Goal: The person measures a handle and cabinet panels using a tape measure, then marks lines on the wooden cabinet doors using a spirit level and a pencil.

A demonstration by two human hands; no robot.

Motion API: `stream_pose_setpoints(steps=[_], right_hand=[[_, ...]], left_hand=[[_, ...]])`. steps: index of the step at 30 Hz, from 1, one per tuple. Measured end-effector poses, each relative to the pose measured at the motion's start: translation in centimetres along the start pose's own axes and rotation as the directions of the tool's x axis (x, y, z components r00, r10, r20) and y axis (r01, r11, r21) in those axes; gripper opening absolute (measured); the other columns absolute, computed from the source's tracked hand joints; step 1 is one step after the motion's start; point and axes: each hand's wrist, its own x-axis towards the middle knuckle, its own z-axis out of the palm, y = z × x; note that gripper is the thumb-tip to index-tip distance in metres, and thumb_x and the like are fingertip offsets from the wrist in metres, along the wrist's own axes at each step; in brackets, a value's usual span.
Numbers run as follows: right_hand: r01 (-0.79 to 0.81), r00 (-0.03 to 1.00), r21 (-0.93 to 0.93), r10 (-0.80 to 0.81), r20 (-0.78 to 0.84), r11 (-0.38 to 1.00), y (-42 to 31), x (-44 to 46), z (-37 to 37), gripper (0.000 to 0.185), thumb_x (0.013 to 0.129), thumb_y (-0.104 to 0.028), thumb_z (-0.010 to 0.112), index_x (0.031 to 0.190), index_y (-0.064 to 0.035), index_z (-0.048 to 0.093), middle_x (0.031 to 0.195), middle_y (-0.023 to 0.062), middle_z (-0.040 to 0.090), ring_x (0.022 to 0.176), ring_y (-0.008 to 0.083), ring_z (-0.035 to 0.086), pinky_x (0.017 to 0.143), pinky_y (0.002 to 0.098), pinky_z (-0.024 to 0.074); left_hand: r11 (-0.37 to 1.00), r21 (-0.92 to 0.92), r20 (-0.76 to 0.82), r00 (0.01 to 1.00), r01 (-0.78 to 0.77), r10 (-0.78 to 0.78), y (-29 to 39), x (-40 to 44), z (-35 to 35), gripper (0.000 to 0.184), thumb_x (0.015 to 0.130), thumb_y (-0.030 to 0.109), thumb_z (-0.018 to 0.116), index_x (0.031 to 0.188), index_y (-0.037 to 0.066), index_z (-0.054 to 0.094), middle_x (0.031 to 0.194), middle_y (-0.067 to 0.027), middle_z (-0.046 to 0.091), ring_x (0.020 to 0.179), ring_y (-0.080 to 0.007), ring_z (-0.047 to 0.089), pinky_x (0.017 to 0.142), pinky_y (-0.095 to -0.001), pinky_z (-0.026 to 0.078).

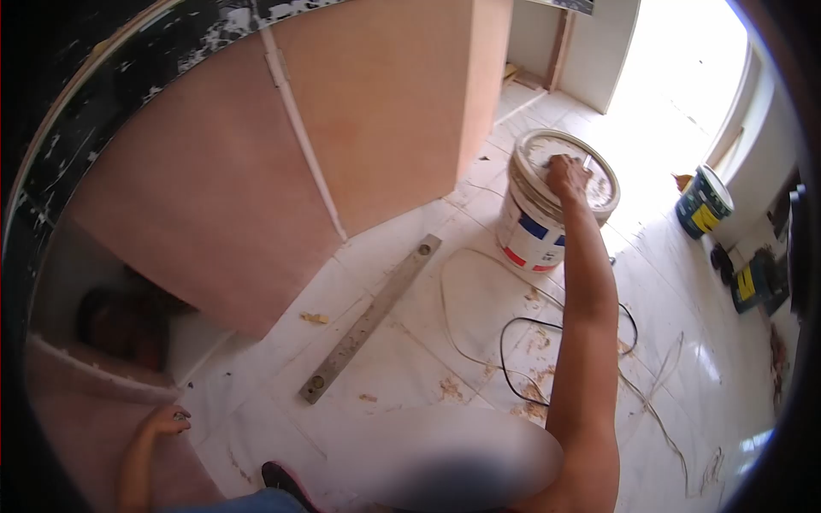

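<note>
My right hand (568, 176) reaches far forward on a stretched arm to the top of a white paint bucket (532, 227). Its fingers are bent and closed down at the dusty lid (543, 151); what they grip is too small to name. A short pale strip stands out just beside them. At the lower left, my left hand (165, 420) is next to a pinkish cabinet panel (94, 436). The fingers there are curled, with a small dark thing at their tips that I cannot make out.
A long metal spirit level (372, 321) lies on the white tiled floor. Black cable (506, 346) and pale cord (446, 295) loop near the bucket, among wood shavings (451, 390). Wooden cabinet doors (385, 103) stand left; dark buckets (703, 205) stand right, near a bright doorway.
</note>
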Motion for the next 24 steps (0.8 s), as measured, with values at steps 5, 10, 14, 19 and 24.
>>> stream_pose_setpoints(steps=[5,10,14,19,24], right_hand=[[0.099,0.985,0.023,-0.095,-0.142,0.995,1.2,-0.6,0.2,0.022,0.096,-0.015,0.052,0.107,-0.0158,0.071,0.125,0.0073,0.063,0.123,0.0299,0.057,0.098,0.0567,0.0427],[0.101,0.988,0.37,-0.051,-0.142,0.923,3.1,-0.7,0.6,0.016,0.096,-0.01,0.058,0.111,-0.012,0.063,0.113,0.0162,0.068,0.106,0.0391,0.064,0.087,0.0501,0.0492],[0.268,0.829,0.537,0.093,-0.552,0.8,2.7,-1.2,-0.6,0.024,0.103,-0.017,0.052,0.119,-0.0021,0.06,0.101,0.0205,0.072,0.094,0.0344,0.07,0.082,0.0462,0.0523],[0.394,0.783,0.679,0.161,-0.601,0.619,-3.1,-4.4,-8.5,0.03,0.1,-0.016,0.048,0.126,-0.0033,0.058,0.098,0.0225,0.07,0.09,0.0375,0.069,0.082,0.0465,0.0513],[0.496,0.84,0.672,-0.106,-0.532,0.55,-13.0,-8.4,-11.3,0.036,0.096,-0.006,0.048,0.127,-0.0143,0.064,0.071,0.0174,0.063,0.064,0.027,0.061,0.059,0.0427,0.0467]], left_hand=[[0.995,-0.042,0.088,0.992,0.093,-0.089,0.0,-0.2,-0.6,0.05,0.081,0.032,0.077,0.124,0.009,0.07,0.101,-0.0134,0.072,0.073,-0.0177,0.066,0.064,-0.0337,0.055],[0.996,0.046,0.112,0.992,-0.07,0.065,2.4,1.8,-0.3,0.05,0.082,0.035,0.076,0.125,0.011,0.069,0.1,-0.0113,0.073,0.072,-0.0182,0.067,0.064,-0.0339,0.056],[0.986,0.116,0.107,0.989,-0.117,0.104,7.0,1.3,-1.6,0.051,0.08,0.038,0.073,0.125,0.013,0.07,0.103,-0.0099,0.073,0.076,-0.0203,0.069,0.067,-0.0347,0.058],[0.974,0.146,0.183,0.972,-0.174,0.146,10.0,2.9,-1.2,0.05,0.082,0.04,0.07,0.124,0.014,0.07,0.11,-0.0093,0.072,0.087,-0.0215,0.07,0.072,-0.0343,0.06],[0.899,0.161,0.37,0.869,-0.408,0.329,16.6,7.1,0.0,0.048,0.086,0.047,0.069,0.122,0.015,0.07,0.1,-0.0078,0.071,0.081,-0.0205,0.068,0.063,-0.0351,0.058]])
